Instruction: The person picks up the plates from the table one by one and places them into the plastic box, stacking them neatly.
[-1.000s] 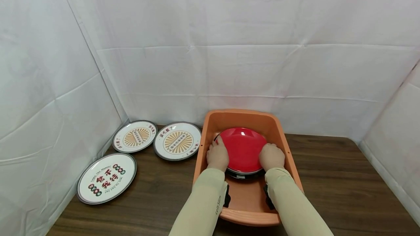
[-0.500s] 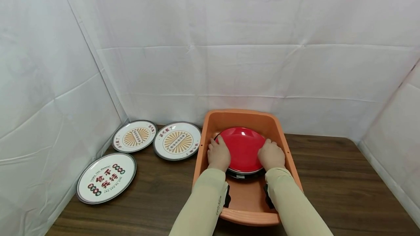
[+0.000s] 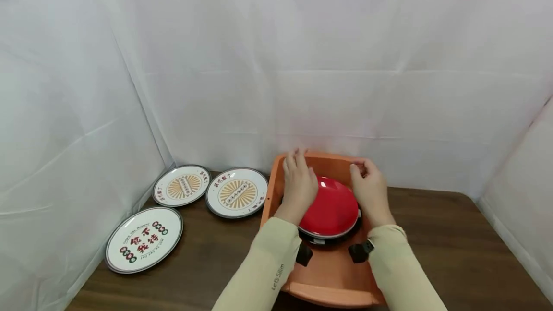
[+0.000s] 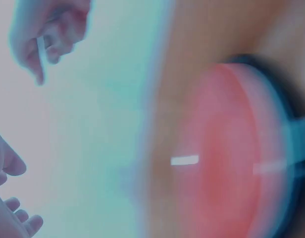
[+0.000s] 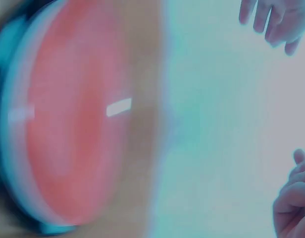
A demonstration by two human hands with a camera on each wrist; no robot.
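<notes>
Red plate (image 3: 330, 210) between raised hands (image 3: 332, 184)

Both wrist views blur the red plate (image 4: 227, 148) badly.

Open tabletop (image 3: 436, 234) right of the orange tub (image 3: 330, 280); 3 plates (image 3: 236, 192) (flat) leftward, cloth walls close behind.

Both forearms, in pale beige sleeves, reach forward side by side from the lower edge of the head view. The left hand (image 3: 299, 184) is raised, palm down, its fingers (image 3: 290, 163) straight and a little spread, holding nothing. The right hand (image 3: 370, 188) is level with it and well apart, its fingers (image 5: 296, 191) loosely curled and empty. A dark strap-mounted unit sits under each wrist.
</notes>
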